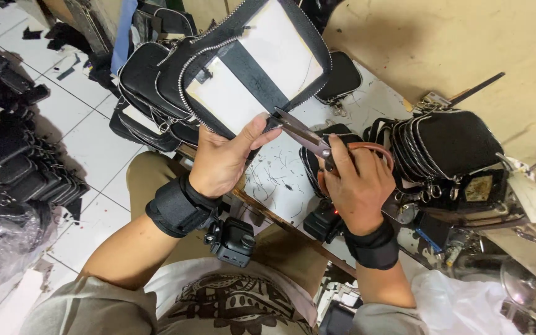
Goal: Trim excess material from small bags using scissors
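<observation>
A small black camera (234, 241) hangs at the chest. Above it, the left hand (223, 162) pinches the edge of an open black pouch (243, 62) held up. The right hand (358, 183) grips orange-handled scissors (317, 141), blades touching that edge. Beyond, 1 finished black bag (448, 149) sits on the table (280, 180).

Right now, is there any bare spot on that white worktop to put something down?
Only a small patch of the white worktop, littered with thread snips, between the left hand and the right hand holding scissors. Black bags crowd the right side; the open bag covers the far part.
</observation>
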